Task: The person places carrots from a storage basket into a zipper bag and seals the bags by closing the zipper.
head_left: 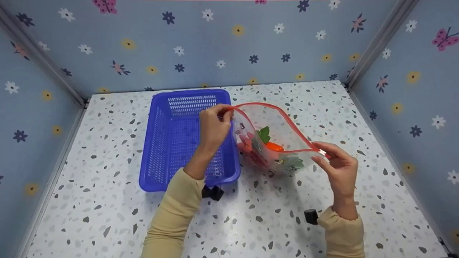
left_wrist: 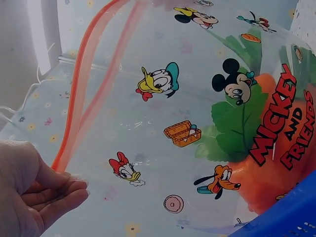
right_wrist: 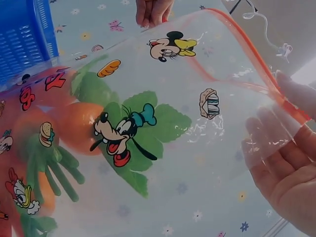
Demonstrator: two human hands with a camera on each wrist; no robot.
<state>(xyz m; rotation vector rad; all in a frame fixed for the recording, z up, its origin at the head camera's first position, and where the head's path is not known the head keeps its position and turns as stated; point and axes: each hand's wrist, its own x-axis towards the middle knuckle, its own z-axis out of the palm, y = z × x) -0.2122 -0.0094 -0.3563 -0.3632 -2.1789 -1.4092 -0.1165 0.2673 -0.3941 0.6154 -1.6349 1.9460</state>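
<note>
A clear zip bag (left_wrist: 148,108) with a red-orange zipper band and cartoon prints is held up with its mouth spread apart. My left hand (head_left: 215,125) pinches the left end of the band, above the basket's right rim. At the opposite end, my right hand (head_left: 339,168) pinches the band beside a white slider (head_left: 322,153). Low in the bag lie orange, carrot-like vegetables (right_wrist: 81,126) with green leaves (right_wrist: 153,118), partly covered by the printing. From above, one orange piece (head_left: 274,146) shows through the mouth.
A blue perforated plastic basket (head_left: 146,161) stands directly left of the bag on a white speckled table (head_left: 107,215). Flower-patterned panels (head_left: 200,39) enclose the back and both sides. Black blocks (head_left: 217,193) sit by the sleeves.
</note>
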